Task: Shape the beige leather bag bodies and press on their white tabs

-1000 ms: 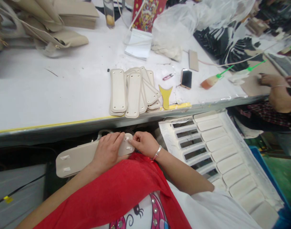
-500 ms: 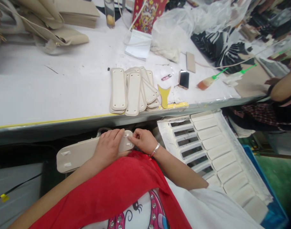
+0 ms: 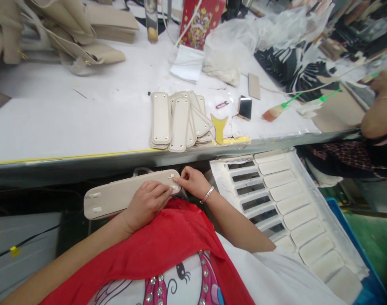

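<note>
A long beige panel with rounded ends [image 3: 114, 195] lies across my lap just below the table's edge. It has small white tabs near both ends. My left hand [image 3: 149, 199] rests over the panel's right half, its fingers together and reaching to the lower tab at the right end. At that same end, my right hand [image 3: 193, 182] pinches at the panel's corner beside the tabs, thumb and forefinger together. On the table edge above sits a pile of similar beige panels [image 3: 181, 123] with small metal holes at their ends.
A yellow forked piece [image 3: 219, 127], a phone [image 3: 244, 107] and a glue bottle [image 3: 274, 112] lie on the table [image 3: 37, 123]. Beige bags [image 3: 73, 38] stand back left. A rack of pale pieces [image 3: 290, 197] is at the right. Another person's arm [image 3: 379, 110] shows far right.
The panel has shifted slightly right and up in view. My left hand has slid its fingers down to the lower right tab. The far-right person's hand has come into view.
</note>
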A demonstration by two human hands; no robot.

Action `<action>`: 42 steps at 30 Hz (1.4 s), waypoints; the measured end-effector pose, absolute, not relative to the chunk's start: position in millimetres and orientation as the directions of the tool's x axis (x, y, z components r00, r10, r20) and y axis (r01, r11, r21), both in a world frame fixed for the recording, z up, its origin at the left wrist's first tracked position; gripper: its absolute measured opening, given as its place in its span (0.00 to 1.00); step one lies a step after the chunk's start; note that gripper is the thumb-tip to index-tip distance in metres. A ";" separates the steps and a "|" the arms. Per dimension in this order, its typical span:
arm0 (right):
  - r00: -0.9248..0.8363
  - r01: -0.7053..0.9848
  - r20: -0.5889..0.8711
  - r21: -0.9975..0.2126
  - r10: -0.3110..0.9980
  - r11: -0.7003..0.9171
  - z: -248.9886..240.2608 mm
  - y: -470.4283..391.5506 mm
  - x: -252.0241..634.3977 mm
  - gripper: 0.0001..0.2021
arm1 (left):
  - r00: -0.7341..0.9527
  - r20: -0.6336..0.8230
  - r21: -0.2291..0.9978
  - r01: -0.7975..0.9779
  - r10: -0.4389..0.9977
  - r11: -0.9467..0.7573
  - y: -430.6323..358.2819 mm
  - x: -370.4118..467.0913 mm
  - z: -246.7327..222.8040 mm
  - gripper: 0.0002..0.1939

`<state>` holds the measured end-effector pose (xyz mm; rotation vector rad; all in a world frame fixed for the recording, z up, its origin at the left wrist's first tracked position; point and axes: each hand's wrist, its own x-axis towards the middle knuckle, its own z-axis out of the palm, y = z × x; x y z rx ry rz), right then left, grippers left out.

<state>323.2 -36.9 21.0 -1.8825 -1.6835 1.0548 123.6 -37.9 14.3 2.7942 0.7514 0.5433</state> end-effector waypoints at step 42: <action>-0.647 0.715 -0.011 -0.355 0.762 0.602 27.5 -12.7 126.3 0.33 | -0.040 -0.277 0.958 0.070 0.960 0.280 -58.0 -50.3 -11.8 0.19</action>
